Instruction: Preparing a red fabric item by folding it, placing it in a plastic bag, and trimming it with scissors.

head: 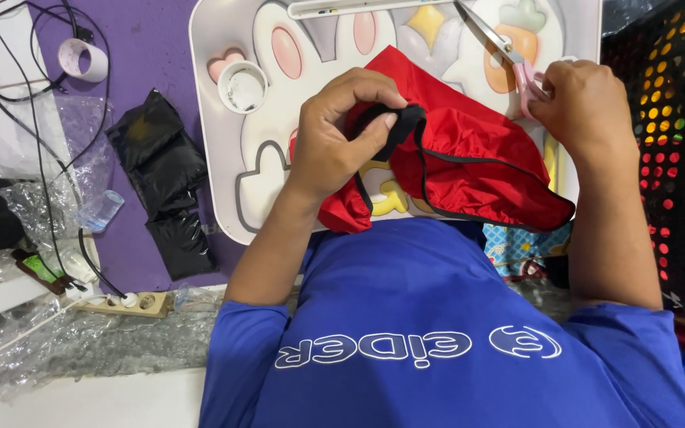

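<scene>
Left hand [334,139] pinches the black elastic trim [396,127] of a red fabric piece [469,158], thumb and fingers clenched on it. The fabric lies bunched on a white lap tray [223,214] with cartoon shapes, just above the blue shirt [406,317]. Right hand [584,107] grips the pink handles of 1 pair of scissors [493,38], blades pointing away toward the tray's far edge. Risk, as I judge it: blades are well apart from the trim; a loose pinch could let the slack fabric slide, and a cut might nick the red cloth.
</scene>
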